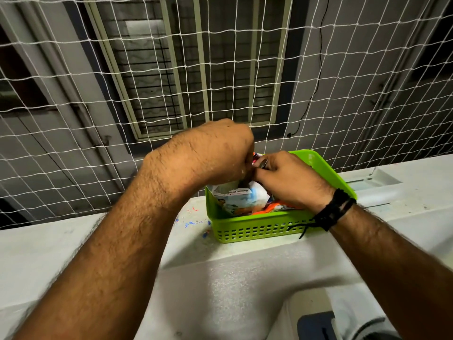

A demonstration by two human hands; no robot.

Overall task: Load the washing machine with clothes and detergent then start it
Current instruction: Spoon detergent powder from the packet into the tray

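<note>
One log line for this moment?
left hand: grips packet top | right hand: grips packet top | packet: in basket on ledge

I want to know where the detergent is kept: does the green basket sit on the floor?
No, the green basket rests on a raised white ledge in front of the netting, with the detergent packet inside it.

A soft white and pale-blue plastic detergent pouch with printed lettering stands upright in the left end of a bright green slotted plastic basket. Its crumpled top is gathered between the two hands: the left hand grips it from above with fingers curled, and the right hand pinches it just beside the left fingers. Below the grip the pouch body bulges toward the basket's near wall; something orange lies under the right wrist, too hidden to identify
</note>
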